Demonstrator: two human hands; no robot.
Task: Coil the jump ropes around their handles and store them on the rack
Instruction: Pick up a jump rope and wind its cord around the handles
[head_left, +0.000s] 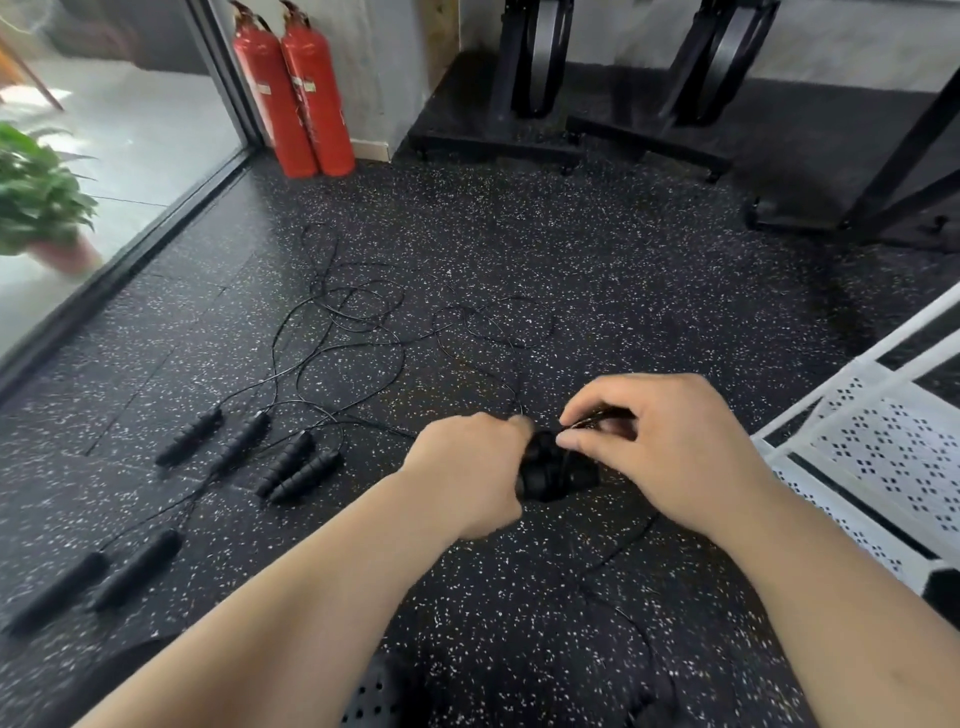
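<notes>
My left hand (470, 470) grips a pair of black jump rope handles (556, 470) held together above the speckled floor. My right hand (660, 447) pinches the thin black rope (592, 422) at the handles' top. That rope trails away across the floor (498, 332). On the floor to the left lie three more pairs of black handles: one pair (215, 436), a ribbed pair (301, 470), and a smooth pair (98, 577) nearest me. Their thin ropes lie tangled in loose loops (343, 312). The white perforated rack (878, 457) stands at the right.
Two red fire extinguishers (296, 93) stand by the back wall. Black equipment stands (524, 104) and a black frame (904, 171) occupy the back right. A glass wall with a dark sill (130, 249) runs along the left, a potted plant (36, 202) behind it.
</notes>
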